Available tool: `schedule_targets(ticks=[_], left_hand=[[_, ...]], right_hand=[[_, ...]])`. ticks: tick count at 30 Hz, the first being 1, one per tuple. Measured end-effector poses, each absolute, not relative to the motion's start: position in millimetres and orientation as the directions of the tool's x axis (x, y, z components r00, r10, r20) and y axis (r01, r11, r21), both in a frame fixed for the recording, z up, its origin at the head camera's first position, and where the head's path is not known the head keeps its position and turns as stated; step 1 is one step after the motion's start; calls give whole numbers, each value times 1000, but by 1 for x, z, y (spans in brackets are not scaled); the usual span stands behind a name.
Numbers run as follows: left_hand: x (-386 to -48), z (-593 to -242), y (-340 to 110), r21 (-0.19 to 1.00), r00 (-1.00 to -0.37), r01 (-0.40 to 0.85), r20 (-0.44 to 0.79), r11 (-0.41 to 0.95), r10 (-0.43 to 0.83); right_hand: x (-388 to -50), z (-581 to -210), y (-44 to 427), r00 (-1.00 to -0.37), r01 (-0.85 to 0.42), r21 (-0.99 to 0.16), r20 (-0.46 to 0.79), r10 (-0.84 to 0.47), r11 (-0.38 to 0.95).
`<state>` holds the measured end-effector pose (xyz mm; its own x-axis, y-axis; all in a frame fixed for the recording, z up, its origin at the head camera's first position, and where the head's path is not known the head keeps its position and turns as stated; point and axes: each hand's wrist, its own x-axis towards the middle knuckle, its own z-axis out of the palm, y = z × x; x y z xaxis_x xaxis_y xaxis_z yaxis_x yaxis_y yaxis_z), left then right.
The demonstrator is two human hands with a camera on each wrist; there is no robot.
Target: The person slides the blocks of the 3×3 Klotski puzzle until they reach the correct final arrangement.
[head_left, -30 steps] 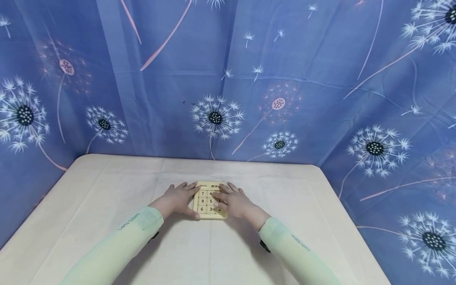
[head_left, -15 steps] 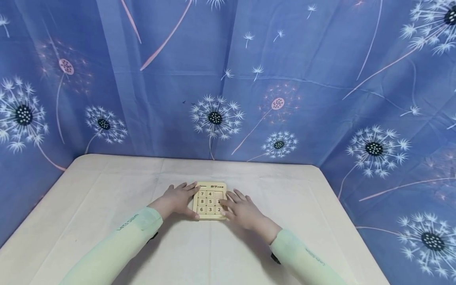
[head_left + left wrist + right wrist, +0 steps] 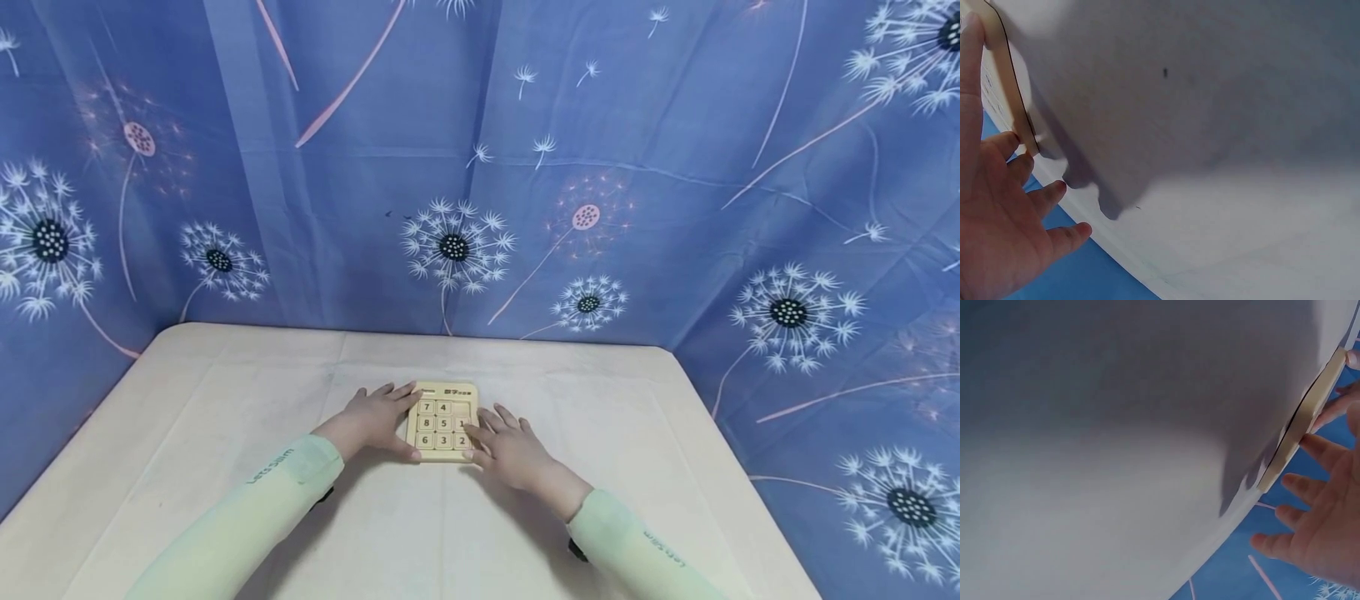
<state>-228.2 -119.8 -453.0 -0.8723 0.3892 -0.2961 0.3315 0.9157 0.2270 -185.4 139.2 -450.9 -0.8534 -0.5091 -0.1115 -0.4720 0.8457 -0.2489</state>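
A pale yellow sliding number puzzle (image 3: 444, 456) lies flat on the table, its numbered tiles in rows. At its top right corner one slot is bare; the tile marked 1 (image 3: 461, 423) sits just below that slot. My left hand (image 3: 372, 421) holds the puzzle's left side, thumb at the near corner and index finger at the far one, the other fingers spread. On the right side my right hand (image 3: 517, 454) rests with loosely extended fingers, index fingertip at the tile marked 1 and thumb by the near right corner. Both wrist views show the board edge-on, its tiles mostly hidden.
A cream cloth covers the table (image 3: 225, 500), which has rounded back corners. Blue curtains (image 3: 337, 233) with dandelion prints hang behind it and along both sides. Light green sleeves (image 3: 247, 517) cover both forearms.
The right hand has drawn back to the right from over the puzzle, uncovering the right column and its bare slot. Over the last half second it barely moves. The left hand stays put.
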Motion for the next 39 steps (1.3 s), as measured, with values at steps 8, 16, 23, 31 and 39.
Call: schedule_targets(ticks=[8,16,23,31,39], left_hand=[[-228,-452,-119,222,-875,330,-293,917,386],[-228,-453,-118,226,-873,324,-302,919,382],[-229,-454,-119,226,-873,325,-301,918,383],[-229,-455,-120,240,-871,333,-293,912,395],[-229,-455,-120,245,-871,338,-285,909,401]], right_hand=[[-183,-448,134,-865,-443,-267,-122,-486,856],[-182,-449,131,-872,-431,-271,-118,-474,861],[-181,-448,128,-881,-411,-266,-133,-455,872],[-186,-451,126,-887,-396,-268,-137,-442,878],[-191,-453,126,-891,-391,-279,-126,-437,877]])
